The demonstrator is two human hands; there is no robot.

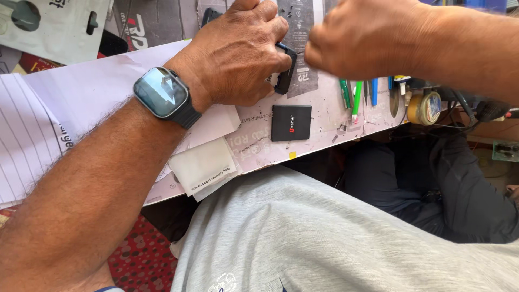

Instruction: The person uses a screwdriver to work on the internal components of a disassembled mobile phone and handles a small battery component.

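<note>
My left hand (238,54), wearing a dark square-faced wristwatch (161,92), is pressing down on the white scuffed worktop (324,116) with its fingers curled around a small dark rectangular phone-like device (285,69), of which only one edge is showing past the knuckles. My right hand (367,38) is hovering just beside that device, blurred, with fingers bunched; I cannot tell whether it is pinching anything. One flat black rectangular battery (291,123) is lying loose on the worktop just below the left hand, touching neither hand. One round yellowish reel of tape (425,108) is standing at the worktop's right end. Near it, two green-handled tools (351,97) and one blue-handled tool (374,91) are lying side by side. One white folded cloth-like packet (204,165) is resting at the near edge, under my left forearm. Sheets of lined white paper (24,140) are overlapping at the far left. No open container is showing its contents.
</note>
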